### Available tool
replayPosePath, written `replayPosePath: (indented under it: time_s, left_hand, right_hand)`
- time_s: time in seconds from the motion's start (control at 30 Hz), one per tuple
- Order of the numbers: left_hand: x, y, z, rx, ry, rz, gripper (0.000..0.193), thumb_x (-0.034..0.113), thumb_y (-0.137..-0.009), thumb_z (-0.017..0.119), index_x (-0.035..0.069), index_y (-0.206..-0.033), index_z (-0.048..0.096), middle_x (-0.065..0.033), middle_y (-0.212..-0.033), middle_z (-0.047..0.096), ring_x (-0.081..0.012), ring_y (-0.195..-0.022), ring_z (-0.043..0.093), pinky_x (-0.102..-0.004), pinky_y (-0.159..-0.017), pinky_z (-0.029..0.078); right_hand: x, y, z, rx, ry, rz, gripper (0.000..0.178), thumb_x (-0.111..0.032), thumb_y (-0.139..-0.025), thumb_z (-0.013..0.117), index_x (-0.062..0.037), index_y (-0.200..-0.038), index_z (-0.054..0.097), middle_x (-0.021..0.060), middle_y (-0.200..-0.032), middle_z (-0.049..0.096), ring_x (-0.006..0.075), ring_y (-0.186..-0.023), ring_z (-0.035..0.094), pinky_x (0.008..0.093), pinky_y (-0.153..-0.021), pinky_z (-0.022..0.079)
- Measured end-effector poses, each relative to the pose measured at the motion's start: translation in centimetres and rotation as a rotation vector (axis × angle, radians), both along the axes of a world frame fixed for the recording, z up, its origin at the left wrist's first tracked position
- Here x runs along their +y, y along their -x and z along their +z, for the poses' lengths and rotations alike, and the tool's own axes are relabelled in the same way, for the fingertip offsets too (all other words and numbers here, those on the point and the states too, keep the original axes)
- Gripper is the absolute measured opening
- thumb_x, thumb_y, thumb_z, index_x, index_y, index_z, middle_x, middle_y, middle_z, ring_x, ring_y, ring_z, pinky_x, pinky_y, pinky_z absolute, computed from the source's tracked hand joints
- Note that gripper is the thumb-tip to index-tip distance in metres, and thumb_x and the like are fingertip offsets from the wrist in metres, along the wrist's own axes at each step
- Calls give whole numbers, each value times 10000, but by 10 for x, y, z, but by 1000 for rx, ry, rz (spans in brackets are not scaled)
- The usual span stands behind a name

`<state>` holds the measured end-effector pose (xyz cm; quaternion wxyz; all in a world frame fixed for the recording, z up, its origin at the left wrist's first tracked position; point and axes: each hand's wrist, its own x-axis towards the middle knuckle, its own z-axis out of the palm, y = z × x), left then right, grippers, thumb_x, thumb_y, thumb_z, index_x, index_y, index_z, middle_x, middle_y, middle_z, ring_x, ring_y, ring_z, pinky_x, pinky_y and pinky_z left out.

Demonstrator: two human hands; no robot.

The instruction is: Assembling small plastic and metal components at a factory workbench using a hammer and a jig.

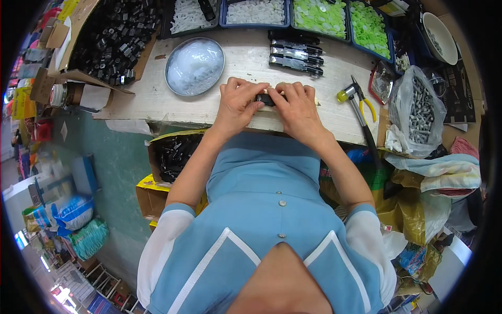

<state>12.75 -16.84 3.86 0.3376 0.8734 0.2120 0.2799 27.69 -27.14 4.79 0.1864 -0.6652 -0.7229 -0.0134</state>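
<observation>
A large open cardboard box stands at the tabletop's far left corner, loaded with small black parts. A clear plastic bag sits at the right end, bulging with grey metal pieces. Below the near edge, an open brown carton holds black parts; a yellow carton stands just beneath it. On the floor at left lie blue-and-white sacks and a green sack. Crumpled yellow plastic bags pile at right.
</observation>
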Motion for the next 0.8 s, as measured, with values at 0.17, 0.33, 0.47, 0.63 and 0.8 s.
replayPosePath:
  time_s: [0.17,0.33,0.47,0.63,0.8]
  left_hand:
    - [5,-2,4,87,-123,-100,378,38,-660,646,141,-1023,622,8,-893,586,-191,-888,456,-328,-808,294]
    - [1,-4,20,145,-250,-154,375,20,-681,613,199,-1010,633,-34,-977,513,-215,-934,429,-341,-791,287]
    - [1,-11,21,192,-388,-224,470,-38,-648,566,230,-1030,627,-56,-973,502,-224,-913,429,-348,-776,283]
    - [1,-13,13,291,-453,-300,605,-81,-560,519,250,-1057,616,-55,-884,472,-218,-850,428,-338,-724,278]
    - [-1,-15,21,383,-471,-308,597,-85,-602,515,273,-1070,614,-55,-872,466,-215,-833,431,-326,-707,281]
  right_hand:
    - [-26,-39,5,179,-222,-213,318,-69,-729,583,-73,-1045,544,96,-982,519,250,-902,477,394,-752,334]
    - [-76,-88,3,-96,-118,-620,304,-133,-757,581,-70,-1053,550,90,-959,523,258,-910,473,398,-739,350]
    - [-89,-98,-21,-206,21,-641,291,-102,-755,576,-55,-1041,543,72,-913,520,261,-867,467,391,-736,356]
    - [-86,-85,-8,88,-70,-510,231,-56,-776,543,-33,-1005,527,117,-873,508,308,-818,500,384,-695,394]
    - [-71,-43,41,398,-58,-294,197,-32,-803,511,-17,-999,510,154,-816,524,343,-739,536,400,-618,422]
